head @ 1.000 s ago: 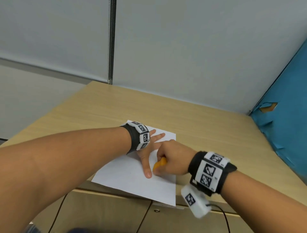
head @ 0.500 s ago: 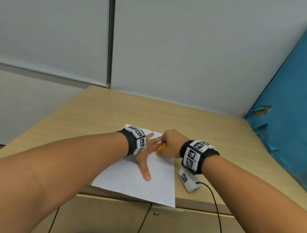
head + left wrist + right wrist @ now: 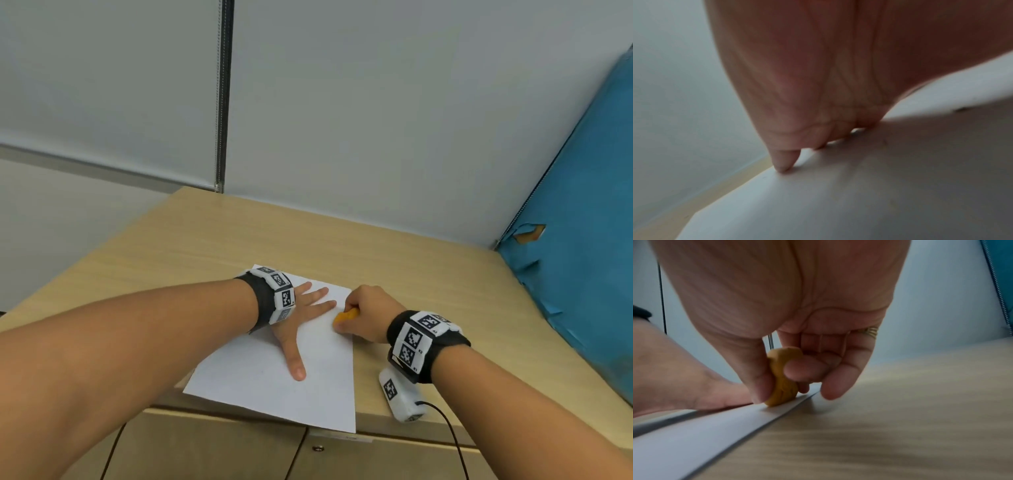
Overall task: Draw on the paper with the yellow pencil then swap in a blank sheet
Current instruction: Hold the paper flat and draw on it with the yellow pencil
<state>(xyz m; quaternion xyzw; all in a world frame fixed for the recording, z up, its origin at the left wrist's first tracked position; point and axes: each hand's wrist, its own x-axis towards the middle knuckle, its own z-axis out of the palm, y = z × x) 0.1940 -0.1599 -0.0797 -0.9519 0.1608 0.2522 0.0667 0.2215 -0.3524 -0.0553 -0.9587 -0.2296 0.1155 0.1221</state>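
Observation:
A white sheet of paper [image 3: 267, 380] lies on the wooden desk [image 3: 394, 270], its near edge overhanging the front. My left hand [image 3: 303, 315] lies flat on the sheet with fingers spread, pressing it down; the left wrist view shows its fingertips [image 3: 784, 167] on the paper [image 3: 838, 203]. My right hand [image 3: 364, 317] grips a short, stubby yellow pencil [image 3: 346, 315] near the sheet's right edge. In the right wrist view the thumb and fingers pinch the yellow pencil [image 3: 782, 379], whose lower end touches the paper [image 3: 715, 423].
A white wrist camera unit [image 3: 399, 394] with a black cable hangs under my right wrist near the desk's front edge. A teal padded panel [image 3: 582, 240] stands at the right. Grey wall panels rise behind the desk. Cabinet doors [image 3: 212, 452] sit below the front edge.
My right hand with the pencil went from the sheet's middle up toward its far edge, and now sits at the right edge. The left hand stays flat on the paper.

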